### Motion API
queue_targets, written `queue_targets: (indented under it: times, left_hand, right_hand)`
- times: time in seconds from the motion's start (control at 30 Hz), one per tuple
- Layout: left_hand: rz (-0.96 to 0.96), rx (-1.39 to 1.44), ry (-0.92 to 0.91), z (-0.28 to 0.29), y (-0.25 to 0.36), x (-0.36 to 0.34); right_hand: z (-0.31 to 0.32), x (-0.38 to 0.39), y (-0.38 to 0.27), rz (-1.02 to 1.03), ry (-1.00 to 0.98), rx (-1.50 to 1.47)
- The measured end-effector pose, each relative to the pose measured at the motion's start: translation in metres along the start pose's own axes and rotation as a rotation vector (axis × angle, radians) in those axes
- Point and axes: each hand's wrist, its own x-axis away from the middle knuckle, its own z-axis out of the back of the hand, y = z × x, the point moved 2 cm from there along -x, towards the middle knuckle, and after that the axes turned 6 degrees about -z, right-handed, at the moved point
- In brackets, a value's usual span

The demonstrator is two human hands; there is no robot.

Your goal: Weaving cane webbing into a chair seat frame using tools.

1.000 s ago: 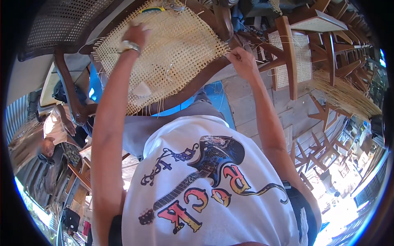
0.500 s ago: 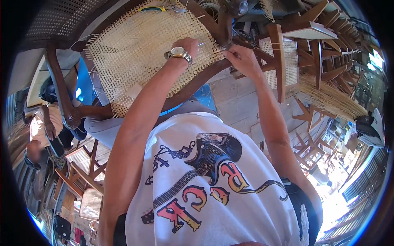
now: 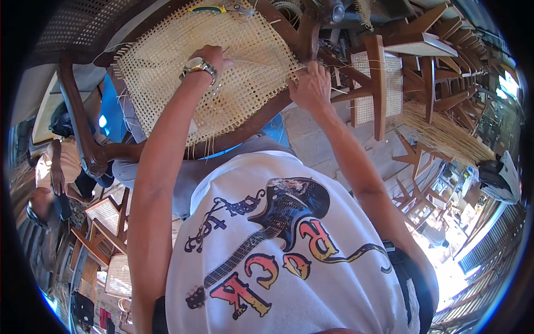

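Observation:
A woven cane seat panel (image 3: 167, 67) of pale open mesh lies over a dark wooden chair frame (image 3: 261, 119) in front of me, loose strand ends sticking out along its edges. Above the panel's middle, my left hand (image 3: 208, 60), with a metal watch on its wrist, is closed on a thin pale cane strand (image 3: 247, 62) that stretches toward the right edge. At that right edge my right hand (image 3: 311, 86) presses with bent fingers against the rim of the weave; what it pinches is hidden. A plier-like tool (image 3: 209, 9) with yellow and green handles rests on the panel's far edge.
Wooden chair frames with cane panels (image 3: 378, 83) are stacked at the right, beside a long bundle of loose cane (image 3: 445, 131). Another person (image 3: 58, 167) sits at the far left near more chair parts (image 3: 108, 217). Dark woven cane (image 3: 83, 28) is at the upper left.
My left hand has moved left across the panel, and a strand now shows trailing from it. My right hand has turned, its back now facing up, and shifted slightly left and down.

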Motion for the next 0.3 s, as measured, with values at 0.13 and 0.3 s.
queue_targets:
  times: [0.13, 0.3]
  left_hand:
    - [-0.125, -0.056, -0.016, 0.008, 0.03, 0.0]
    - [-0.15, 0.181, -0.105, -0.008, 0.069, -0.02]
  right_hand:
    - [-0.005, -0.003, -0.008, -0.057, 0.034, 0.012]
    - [-0.013, -0.001, -0.016, -0.103, 0.041, 0.223]
